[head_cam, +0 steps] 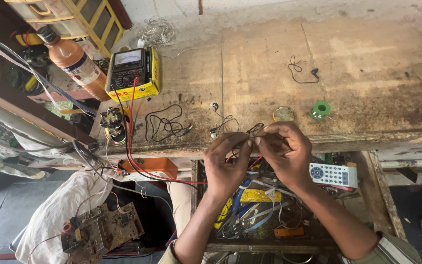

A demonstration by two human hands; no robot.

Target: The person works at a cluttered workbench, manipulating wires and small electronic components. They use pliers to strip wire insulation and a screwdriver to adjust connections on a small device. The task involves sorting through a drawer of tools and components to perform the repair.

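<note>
The workbench [357, 63] is the biggest thing here, a worn and stained top with an open drawer [382, 195] below its front edge, full of cables and small parts. At the left of the bench stands an analog multimeter [132, 73] on a yellow box, with red and black test leads running down from it, and beside it lies an orange bottle [76, 61]. A bare circuit board [101, 230] lies lower left on a cloth. A white remote control [333, 174] rests on the drawer's contents, just beside the right wrist. On the bench top there are also a green solder spool [320, 110] and a loose earphone wire [164, 124].

Both hands are raised above the drawer, at the front edge of the bench. The left hand [223, 164] and the right hand [286, 151] meet at the fingertips, and each one pinches the same thin black wire [256, 130] between thumb and forefinger; the other fingers are curled in.

This wire is, I judge, very light, soft and limp, and its fine strands can break easily, so it should be held near the end being worked, with gentle finger pressure, not pulled. The short part between the two pinches lies about left to right, along the bench edge. A small loop rises above the fingers toward the bench. Where its free ends point I cannot tell.
</note>
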